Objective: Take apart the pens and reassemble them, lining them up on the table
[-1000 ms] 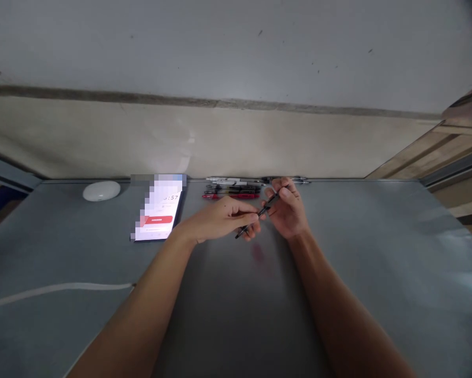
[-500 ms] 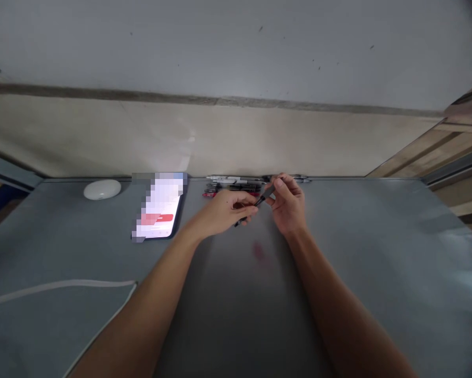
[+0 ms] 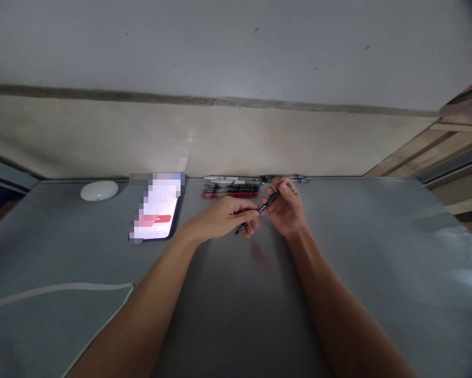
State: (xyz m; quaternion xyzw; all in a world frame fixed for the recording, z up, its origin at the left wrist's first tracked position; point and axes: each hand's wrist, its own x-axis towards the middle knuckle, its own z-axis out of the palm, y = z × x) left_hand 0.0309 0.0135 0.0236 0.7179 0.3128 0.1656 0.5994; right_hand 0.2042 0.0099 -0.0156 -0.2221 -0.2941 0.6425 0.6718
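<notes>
A slim black pen (image 3: 263, 208) slants between my two hands, above the grey tabletop. My left hand (image 3: 236, 214) pinches it near its lower end, and the dark tip pokes out below the fingers. Around the upper end, my right hand (image 3: 287, 206) has its thumb and fingers closed. Just beyond my hands, several pens lie in rows along the wall: a red pen (image 3: 228, 195), a white pen (image 3: 230, 180) and dark ones between them. More dark pens (image 3: 299, 178) lie behind my right hand, which partly covers them.
A lit phone (image 3: 157, 210), partly pixelated, lies left of the pens. Farther left sits a white rounded object (image 3: 99, 190). A pale strip or cable (image 3: 74, 286) runs across the left front. The wall (image 3: 259, 139) bounds the table's far edge.
My hands and the pen have shifted slightly nearer me. More of the pen's shaft shows between my hands. The rows of pens lie as before.
</notes>
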